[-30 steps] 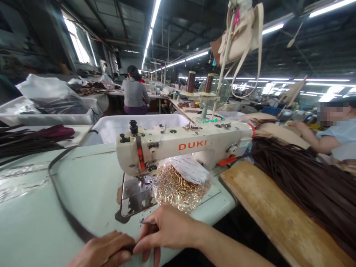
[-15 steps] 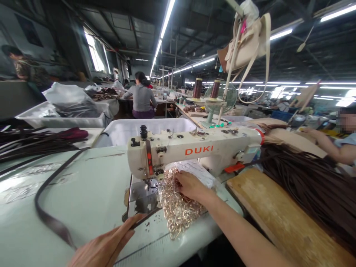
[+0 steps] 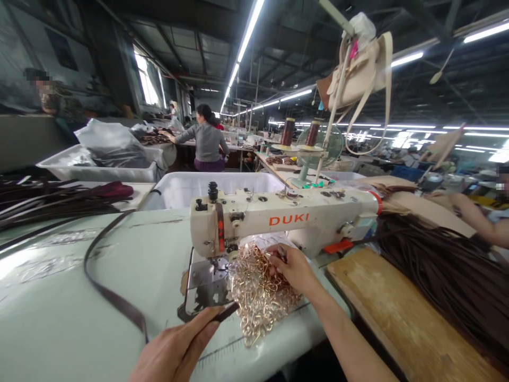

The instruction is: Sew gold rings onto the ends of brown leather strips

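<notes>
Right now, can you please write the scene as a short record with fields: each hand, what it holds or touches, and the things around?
left hand: pinches the near end of a dark brown strap against the table edge
right hand: fingers closed on a gold ring, lifted from the pile of gold metal rings
rings: spill from a clear plastic bag under the machine arm
machine: white DUKI sewing machine, steel needle plate bare
right of machine: wooden board, heap of brown straps
behind: white plastic tub
</notes>
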A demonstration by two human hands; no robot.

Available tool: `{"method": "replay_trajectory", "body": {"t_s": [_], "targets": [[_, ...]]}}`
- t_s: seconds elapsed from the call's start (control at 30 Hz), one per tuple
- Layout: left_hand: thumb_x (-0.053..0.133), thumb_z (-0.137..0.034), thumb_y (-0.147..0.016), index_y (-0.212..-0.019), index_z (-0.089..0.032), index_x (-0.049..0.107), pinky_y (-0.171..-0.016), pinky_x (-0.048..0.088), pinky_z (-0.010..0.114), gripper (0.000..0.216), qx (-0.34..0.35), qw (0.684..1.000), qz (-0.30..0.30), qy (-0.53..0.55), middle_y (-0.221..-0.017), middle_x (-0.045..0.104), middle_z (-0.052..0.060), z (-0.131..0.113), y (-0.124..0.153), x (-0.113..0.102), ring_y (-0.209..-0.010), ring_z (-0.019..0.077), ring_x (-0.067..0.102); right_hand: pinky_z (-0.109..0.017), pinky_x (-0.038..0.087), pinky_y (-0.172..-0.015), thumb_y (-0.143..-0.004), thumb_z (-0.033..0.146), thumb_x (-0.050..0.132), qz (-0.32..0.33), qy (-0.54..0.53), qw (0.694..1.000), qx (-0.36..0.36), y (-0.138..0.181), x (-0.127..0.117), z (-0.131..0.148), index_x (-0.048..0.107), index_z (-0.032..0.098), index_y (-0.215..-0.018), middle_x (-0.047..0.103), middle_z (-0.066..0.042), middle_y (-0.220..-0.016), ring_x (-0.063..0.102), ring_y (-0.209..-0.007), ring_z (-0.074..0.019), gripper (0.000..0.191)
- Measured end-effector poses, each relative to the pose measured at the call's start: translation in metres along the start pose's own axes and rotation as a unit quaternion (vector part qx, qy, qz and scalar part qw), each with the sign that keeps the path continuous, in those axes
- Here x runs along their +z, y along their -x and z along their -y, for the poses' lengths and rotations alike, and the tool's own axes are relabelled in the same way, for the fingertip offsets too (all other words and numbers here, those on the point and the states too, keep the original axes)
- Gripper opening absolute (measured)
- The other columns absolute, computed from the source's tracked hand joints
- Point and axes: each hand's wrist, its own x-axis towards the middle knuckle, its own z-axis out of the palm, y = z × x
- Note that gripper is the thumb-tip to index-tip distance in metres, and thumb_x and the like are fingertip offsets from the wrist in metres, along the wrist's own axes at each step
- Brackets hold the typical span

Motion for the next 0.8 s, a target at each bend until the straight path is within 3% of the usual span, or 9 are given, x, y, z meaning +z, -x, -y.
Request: {"method": "replay_trajectory", "body": {"t_s": [0.13, 0.23, 0.33, 0.47, 0.63, 0.73, 0.8], "targets": [[0.031, -0.041, -0.097, -0.092, -0.025, 0.059, -0.055, 0.045, 0.019, 0.032, -0.048, 0.998, -0.005, 0.047, -0.057, 0.063, -0.006, -0.016, -0.002, 0.004, -0.053, 0.0127, 0.061, -0.028, 0.044, -0.068, -0.087, 0.035, 0.057, 0.036, -0.125, 0.991, 0.007, 0.026, 0.009, 0.015, 0.059, 0.015, -0.092, 0.068, -0.002, -0.070, 0.061, -0.068, -0.0161, 0.021], [0.031, -0.038, -0.098, -0.101, -0.024, 0.057, -0.057, 0.044, 0.022, 0.030, -0.032, 0.998, -0.032, 0.037, -0.064, 0.063, -0.004, -0.026, 0.001, 0.006, -0.057, 0.0135, 0.061, -0.027, 0.044, -0.063, -0.088, 0.039, 0.057, 0.066, -0.161, 0.985, 0.012, 0.048, 0.029, 0.026, 0.058, 0.016, -0.089, 0.062, 0.000, -0.063, 0.058, -0.061, -0.0145, 0.023], [0.029, -0.034, -0.099, -0.116, -0.026, 0.053, -0.058, 0.045, 0.022, 0.031, -0.038, 0.999, -0.006, 0.015, -0.077, 0.067, -0.002, -0.029, 0.003, 0.005, -0.065, 0.0143, 0.064, -0.026, 0.044, -0.060, -0.088, 0.037, 0.056, 0.068, -0.150, 0.986, 0.012, 0.064, 0.047, 0.036, 0.061, 0.016, -0.087, 0.060, 0.000, -0.065, 0.058, -0.059, -0.0134, 0.021], [0.028, -0.029, -0.099, -0.126, -0.026, 0.048, -0.070, 0.053, 0.023, 0.034, -0.037, 0.999, 0.020, -0.023, -0.100, 0.070, 0.002, -0.024, 0.009, 0.004, -0.080, 0.0168, 0.069, -0.024, 0.044, -0.059, -0.088, 0.032, 0.057, 0.023, -0.101, 0.994, -0.019, 0.074, 0.064, 0.048, 0.063, 0.018, -0.084, 0.059, 0.001, -0.068, 0.058, -0.061, -0.0129, 0.016], [0.033, -0.019, -0.094, -0.134, -0.023, 0.040, -0.078, 0.056, 0.026, 0.041, -0.005, 0.994, 0.007, -0.112, -0.111, 0.068, 0.005, -0.012, 0.019, 0.008, -0.077, 0.0177, 0.070, -0.025, 0.046, -0.064, -0.091, 0.026, 0.052, -0.087, -0.010, 0.990, -0.109, 0.082, 0.088, 0.059, 0.062, 0.020, -0.087, 0.060, -0.002, -0.079, 0.059, -0.073, -0.0146, 0.013], [0.032, -0.017, -0.093, -0.136, -0.022, 0.039, -0.071, 0.057, 0.026, 0.044, 0.000, 0.990, 0.016, -0.143, -0.111, 0.068, 0.007, -0.013, 0.021, 0.006, -0.077, 0.0192, 0.070, -0.024, 0.048, -0.071, -0.094, 0.022, 0.046, -0.157, 0.001, 0.975, -0.156, 0.087, 0.104, 0.057, 0.060, 0.021, -0.095, 0.059, -0.003, -0.086, 0.059, -0.079, -0.0144, 0.014], [0.031, -0.020, -0.094, -0.132, -0.020, 0.044, -0.070, 0.056, 0.025, 0.041, -0.023, 0.990, 0.037, -0.134, -0.097, 0.071, 0.007, -0.018, 0.020, -0.001, -0.075, 0.0200, 0.070, -0.024, 0.049, -0.073, -0.094, 0.020, 0.043, -0.176, 0.005, 0.969, -0.172, 0.089, 0.112, 0.054, 0.058, 0.022, -0.099, 0.059, -0.004, -0.089, 0.060, -0.083, -0.0142, 0.016]]}}
